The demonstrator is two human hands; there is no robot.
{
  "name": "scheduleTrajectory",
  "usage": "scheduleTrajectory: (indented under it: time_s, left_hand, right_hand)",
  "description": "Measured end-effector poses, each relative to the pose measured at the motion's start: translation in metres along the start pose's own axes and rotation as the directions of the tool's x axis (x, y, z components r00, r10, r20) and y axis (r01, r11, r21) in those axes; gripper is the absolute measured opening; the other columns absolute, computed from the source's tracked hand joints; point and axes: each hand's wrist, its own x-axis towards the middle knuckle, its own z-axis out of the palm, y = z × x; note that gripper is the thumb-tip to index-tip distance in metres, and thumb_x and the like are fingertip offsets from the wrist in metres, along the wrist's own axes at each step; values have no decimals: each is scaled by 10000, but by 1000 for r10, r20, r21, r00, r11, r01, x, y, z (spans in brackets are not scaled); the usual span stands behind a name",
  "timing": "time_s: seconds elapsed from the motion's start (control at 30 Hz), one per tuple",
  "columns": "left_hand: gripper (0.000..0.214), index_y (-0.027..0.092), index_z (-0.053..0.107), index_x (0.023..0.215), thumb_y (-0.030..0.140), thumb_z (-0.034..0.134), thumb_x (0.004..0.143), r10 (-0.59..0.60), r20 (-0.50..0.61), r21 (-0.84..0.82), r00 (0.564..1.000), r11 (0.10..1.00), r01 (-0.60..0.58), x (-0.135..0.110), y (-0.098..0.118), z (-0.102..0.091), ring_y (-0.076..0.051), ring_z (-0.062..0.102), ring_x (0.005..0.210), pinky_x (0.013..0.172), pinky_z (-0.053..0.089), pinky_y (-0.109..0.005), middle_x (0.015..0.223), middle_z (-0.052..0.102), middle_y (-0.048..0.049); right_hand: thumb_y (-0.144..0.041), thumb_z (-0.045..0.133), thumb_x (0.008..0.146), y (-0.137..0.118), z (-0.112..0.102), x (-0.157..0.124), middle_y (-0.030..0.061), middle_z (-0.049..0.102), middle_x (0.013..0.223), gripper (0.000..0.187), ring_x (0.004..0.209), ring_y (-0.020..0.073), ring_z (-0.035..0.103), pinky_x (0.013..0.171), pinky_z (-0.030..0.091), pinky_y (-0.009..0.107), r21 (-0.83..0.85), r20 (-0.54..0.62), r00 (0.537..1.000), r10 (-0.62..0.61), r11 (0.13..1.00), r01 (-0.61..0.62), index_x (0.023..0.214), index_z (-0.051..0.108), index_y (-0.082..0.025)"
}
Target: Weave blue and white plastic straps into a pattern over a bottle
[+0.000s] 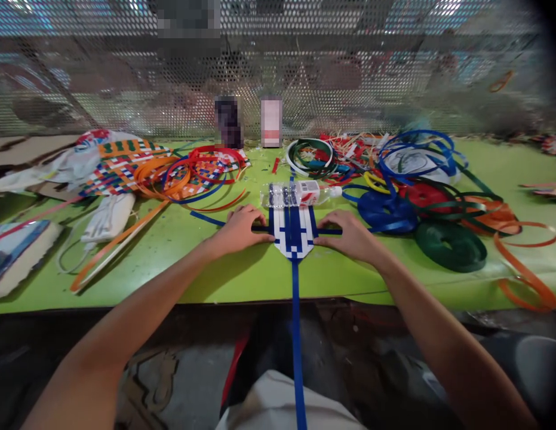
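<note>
A small woven piece (294, 232) of blue and white strips lies on the green table (269, 278) in front of me. One long blue strip (297, 334) hangs from it over the table's near edge. My left hand (240, 232) presses its left side, fingers curled on a dark cross strip (261, 227). My right hand (349, 234) holds the right side the same way, fingers closed on the strip's other end. A plastic bottle (304, 193) lies just behind the woven piece.
Coils of blue (385, 212), green (450, 245), red and orange strapping (524, 280) crowd the right. Woven mats (125, 164) and loose orange and red loops lie at the left, with a white glove (105, 218). A perforated metal screen (278, 65) stands behind the table.
</note>
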Motion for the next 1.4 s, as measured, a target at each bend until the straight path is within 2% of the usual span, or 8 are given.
scheduleTrajectory:
  time_s: [0.33,0.67,0.83,1.03,1.4]
  left_hand:
    - [460,227,713,995,633,865,840,1,9,20,1000,1000,-2,0,1,0,-345,612,1161,1072,430,-533,1155,660,-89]
    - [444,229,700,915,636,863,841,24,-15,5,1000,1000,-24,-1,-1,2,-349,602,1146,1067,426,-543,1125,659,-84]
    - [426,237,715,1005,594,880,843,40,-2,-24,999,999,-40,-1,0,2,-346,610,1165,1070,443,-531,1180,664,-85]
    - [315,241,723,968,503,872,875,45,3,-37,999,998,-44,-1,3,4,-341,610,1192,1074,450,-539,1191,679,-86]
    - [347,245,721,980,517,893,850,67,11,-66,998,996,-66,0,-1,3,-328,624,1176,1058,464,-523,1188,687,-82]
  right_hand:
    - [-588,856,872,-8,-4,-3,90,733,1095,352,1087,336,668,974,519,526,-18,23,1000,18,1000,-17,974,752,-268]
    - [-585,840,883,-13,-5,-4,100,742,1109,322,1102,360,669,1009,516,573,-16,17,1000,12,1000,-12,953,760,-280]
    - [-585,839,882,-14,-6,-4,100,737,1099,329,1096,357,670,1014,516,567,2,16,1000,23,1000,-23,953,758,-274]
    - [-574,843,886,-13,-7,-3,98,744,1123,319,1116,356,670,1039,503,571,5,34,999,16,1000,-16,956,757,-275]
    - [-538,884,857,-12,-6,-4,91,742,1123,302,1156,366,655,1059,499,580,3,36,999,4,1000,-4,977,759,-290]
